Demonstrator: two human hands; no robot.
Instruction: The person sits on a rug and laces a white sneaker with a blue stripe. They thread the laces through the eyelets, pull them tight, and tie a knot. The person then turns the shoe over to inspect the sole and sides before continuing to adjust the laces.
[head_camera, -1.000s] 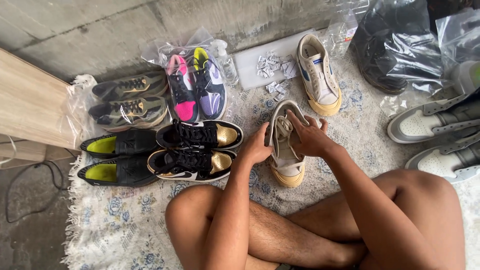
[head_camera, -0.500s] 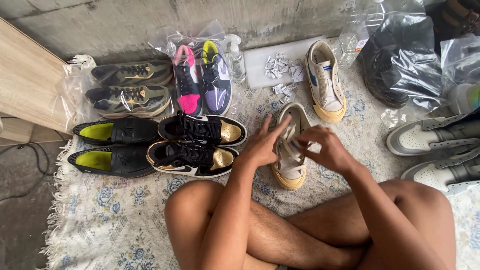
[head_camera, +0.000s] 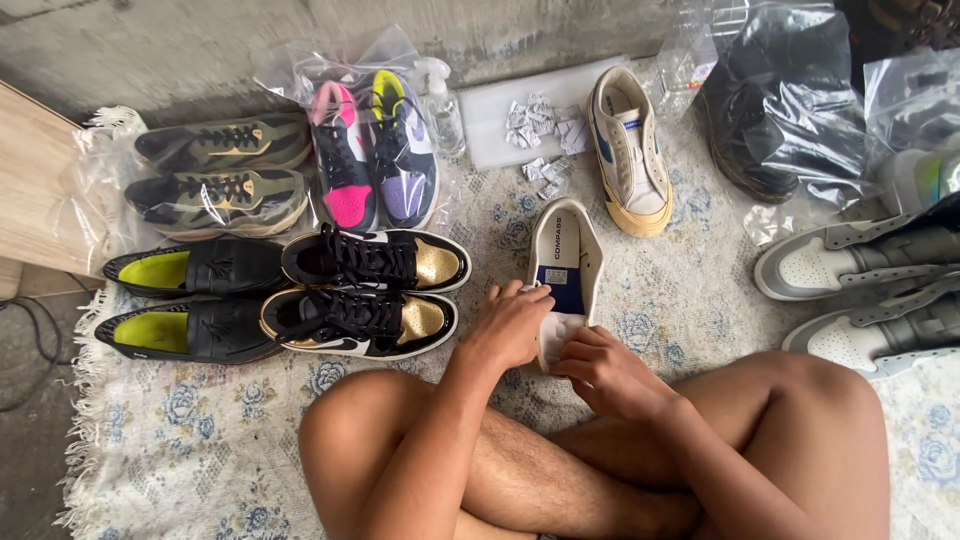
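A cream low sneaker (head_camera: 566, 262) with a tan sole lies on the patterned rug (head_camera: 200, 440) in front of my crossed legs, its opening facing up. My left hand (head_camera: 512, 325) grips its near left side. My right hand (head_camera: 600, 365) pinches a white piece at the shoe's near end; what the piece is I cannot tell. The matching cream sneaker (head_camera: 628, 150) lies farther back, apart from both hands.
Left of the shoe lie a black-and-gold pair (head_camera: 370, 290), a black pair with lime insoles (head_camera: 190, 300), an olive bagged pair (head_camera: 220, 170) and a pink-and-purple bagged pair (head_camera: 375, 150). Grey sneakers (head_camera: 860, 290) and bagged dark shoes (head_camera: 780, 110) are right. Small white packets (head_camera: 540, 130) lie behind.
The cream sneaker has come down from a tilted, lifted hold to lie flat on the rug. Both hands have slid back to its near end.
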